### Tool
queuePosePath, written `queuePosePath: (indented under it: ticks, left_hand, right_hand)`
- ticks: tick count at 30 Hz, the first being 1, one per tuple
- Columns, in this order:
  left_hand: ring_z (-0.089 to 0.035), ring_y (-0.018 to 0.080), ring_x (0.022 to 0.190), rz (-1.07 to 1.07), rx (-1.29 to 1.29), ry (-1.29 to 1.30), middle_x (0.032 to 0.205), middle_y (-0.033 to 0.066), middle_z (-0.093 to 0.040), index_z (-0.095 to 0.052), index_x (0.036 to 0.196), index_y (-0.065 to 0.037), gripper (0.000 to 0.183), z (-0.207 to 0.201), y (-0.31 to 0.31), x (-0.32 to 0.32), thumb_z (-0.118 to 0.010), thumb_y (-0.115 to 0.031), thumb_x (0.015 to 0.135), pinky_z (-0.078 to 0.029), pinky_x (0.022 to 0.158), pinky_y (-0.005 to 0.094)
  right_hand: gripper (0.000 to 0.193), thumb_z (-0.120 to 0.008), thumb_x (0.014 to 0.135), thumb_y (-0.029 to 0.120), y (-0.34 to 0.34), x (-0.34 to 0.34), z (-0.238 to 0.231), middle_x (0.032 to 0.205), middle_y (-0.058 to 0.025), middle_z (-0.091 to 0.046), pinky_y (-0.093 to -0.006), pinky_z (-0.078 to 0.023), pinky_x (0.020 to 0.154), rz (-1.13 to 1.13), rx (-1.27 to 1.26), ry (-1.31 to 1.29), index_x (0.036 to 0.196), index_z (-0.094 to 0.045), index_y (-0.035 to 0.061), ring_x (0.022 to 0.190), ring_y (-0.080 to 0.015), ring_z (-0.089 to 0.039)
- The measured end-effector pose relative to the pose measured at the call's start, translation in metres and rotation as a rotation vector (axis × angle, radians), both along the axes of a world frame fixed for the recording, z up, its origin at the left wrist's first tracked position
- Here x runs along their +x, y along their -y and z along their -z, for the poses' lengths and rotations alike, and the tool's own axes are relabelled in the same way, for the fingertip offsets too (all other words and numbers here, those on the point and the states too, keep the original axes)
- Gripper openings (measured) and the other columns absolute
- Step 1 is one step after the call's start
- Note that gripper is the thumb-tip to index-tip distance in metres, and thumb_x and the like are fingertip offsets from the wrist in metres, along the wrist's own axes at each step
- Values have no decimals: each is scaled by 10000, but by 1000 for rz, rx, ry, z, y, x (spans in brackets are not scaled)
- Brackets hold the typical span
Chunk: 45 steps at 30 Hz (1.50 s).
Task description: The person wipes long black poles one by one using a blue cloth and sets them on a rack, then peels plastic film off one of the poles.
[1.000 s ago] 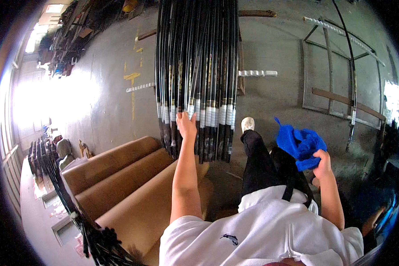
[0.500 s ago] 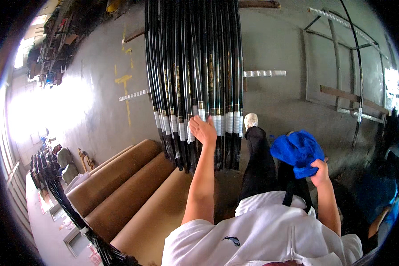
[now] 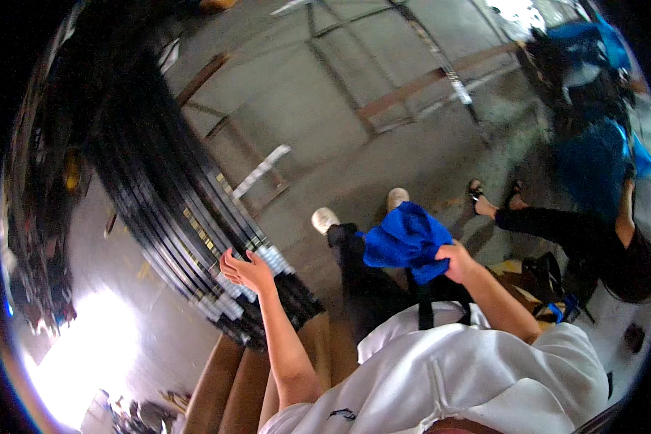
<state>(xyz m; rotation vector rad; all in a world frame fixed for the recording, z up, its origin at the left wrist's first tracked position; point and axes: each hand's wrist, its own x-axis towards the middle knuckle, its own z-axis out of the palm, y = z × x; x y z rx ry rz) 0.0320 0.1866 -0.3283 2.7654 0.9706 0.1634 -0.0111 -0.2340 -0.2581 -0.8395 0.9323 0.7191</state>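
Observation:
A row of long black rods [image 3: 173,210] with white-wrapped bands near their close ends lies slanting across the left side. Over those bands is my left hand [image 3: 249,273], its thumb apart from the fingers and nothing visibly held. It seems to touch the rods, though the blur hides the exact contact. My right hand [image 3: 454,262] grips a bunched blue cloth [image 3: 406,242] by its right side, in front of my legs. The cloth hangs apart from the rods.
Brown rolls [image 3: 220,380] lie below the rods' ends. A white-wrapped bar [image 3: 264,171] juts from the rods' right side. A metal frame [image 3: 405,94] stands farther off. At the right sits another person in dark clothes [image 3: 586,242], sandalled feet stretched toward me.
My view has swung to the right, so the rods now sit at the left and slant. My left hand stays by the white bands, its thumb now visibly apart. The right still holds the blue cloth.

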Motion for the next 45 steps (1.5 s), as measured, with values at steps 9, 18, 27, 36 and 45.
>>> queuePosePath:
  ticks: [9,18,27,36,45]
  left_hand:
    - [-579,134,883,367,-1484,-95,975,48,-604,-562,1063,-23,337,108,364,180,-621,-274,846,-448,752,246]
    - [-507,114,650,85,-1674,-214,803,11,-550,-529,1013,-39,434,211,622,289,-707,-351,769,-398,527,244]
    - [-575,117,870,236,-2063,-227,986,65,-629,-541,1040,-53,217,124,570,247,-614,-135,852,-431,760,230]
    - [-553,130,834,331,-1695,-60,894,43,-609,-585,964,1,221,-116,487,99,-675,-28,764,-425,773,261]
    - [-570,148,886,455,-1764,198,966,97,-629,-605,1035,52,267,-235,380,120,-646,-23,782,-434,815,275]
  right_hand:
    - [653,-453,568,16,131,-86,2,1157,-152,-550,-435,-464,855,456,-97,-18,1219,-452,-30,1025,-308,-544]
    - [718,-521,529,116,204,-160,1,1165,-127,-549,-427,-481,857,830,-321,-63,1240,-461,32,1040,-324,-533]
    - [690,-642,588,202,235,-129,7,1154,-109,-536,-422,-490,821,798,-492,1,1238,-458,63,1001,-308,-539]
    - [549,-622,696,87,161,69,-98,967,-207,-571,-411,-471,699,-684,-1453,816,1206,-436,0,830,-372,-571]
    - [475,-686,756,137,94,134,-163,914,-100,-621,-314,-504,656,-279,23,725,1168,-482,17,710,-188,-619]
